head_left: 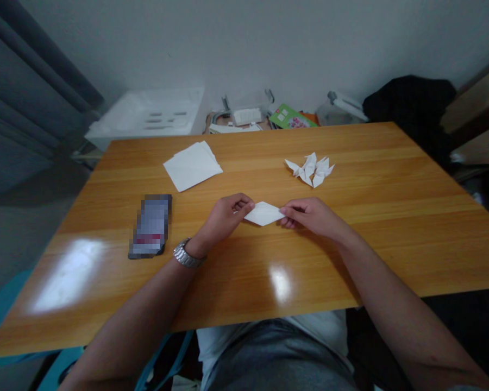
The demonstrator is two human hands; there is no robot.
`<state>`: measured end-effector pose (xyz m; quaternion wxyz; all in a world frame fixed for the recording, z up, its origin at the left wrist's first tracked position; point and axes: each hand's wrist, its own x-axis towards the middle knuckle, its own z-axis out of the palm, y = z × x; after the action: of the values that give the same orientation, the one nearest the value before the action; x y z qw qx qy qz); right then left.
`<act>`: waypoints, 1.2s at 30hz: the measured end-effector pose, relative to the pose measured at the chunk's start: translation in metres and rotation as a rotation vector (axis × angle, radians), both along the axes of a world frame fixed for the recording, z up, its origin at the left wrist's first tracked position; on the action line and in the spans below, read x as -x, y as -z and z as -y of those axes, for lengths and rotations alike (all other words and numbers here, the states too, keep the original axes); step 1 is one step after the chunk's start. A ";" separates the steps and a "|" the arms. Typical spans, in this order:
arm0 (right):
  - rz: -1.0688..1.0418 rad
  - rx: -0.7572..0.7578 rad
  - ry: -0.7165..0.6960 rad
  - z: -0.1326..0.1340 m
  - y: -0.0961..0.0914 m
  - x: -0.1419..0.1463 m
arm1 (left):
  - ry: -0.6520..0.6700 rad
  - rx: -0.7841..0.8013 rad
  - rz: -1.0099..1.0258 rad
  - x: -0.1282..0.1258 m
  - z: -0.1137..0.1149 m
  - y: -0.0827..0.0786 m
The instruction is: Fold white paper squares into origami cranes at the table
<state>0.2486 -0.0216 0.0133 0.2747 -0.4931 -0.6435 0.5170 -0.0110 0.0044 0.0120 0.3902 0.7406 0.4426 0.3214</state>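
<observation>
A white piece of folded paper [263,214], shaped like a long diamond, is stretched sideways between my two hands just above the wooden table. My left hand [231,213], with a metal watch [186,253] on its wrist, pinches the left point. The right point is between the thumb and fingers of my right hand [307,213]. Beyond my right hand lies a small cluster of folded white paper figures [313,169] with pointed tips. Farther back on the left is a stack of white paper sheets [193,165].
A phone [150,225] with a blurred-out screen lies left of my left hand on the wooden table [244,288]. Past the far edge stand a white plastic tub [155,111], a green booklet [292,117] and a clear container [342,111]. A blue chair [8,298] is at left.
</observation>
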 end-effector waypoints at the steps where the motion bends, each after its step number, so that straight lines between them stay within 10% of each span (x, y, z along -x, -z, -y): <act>1: -0.001 -0.007 0.005 0.000 -0.001 -0.001 | -0.011 0.005 -0.002 0.000 -0.001 -0.001; 24: -0.082 -0.067 0.152 -0.011 0.004 -0.013 | -0.062 0.216 0.189 0.009 -0.010 0.008; 30: 0.008 -0.112 0.172 -0.015 0.020 -0.007 | -0.064 -0.133 -0.134 0.008 -0.006 0.008; 36: 0.350 -0.371 0.126 -0.018 0.020 0.000 | 0.225 -0.438 -0.475 -0.003 0.008 0.013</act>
<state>0.2488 -0.0033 -0.0069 0.2768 -0.5552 -0.7331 0.2788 -0.0083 -0.0035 -0.0013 0.1409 0.9051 0.3573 0.1824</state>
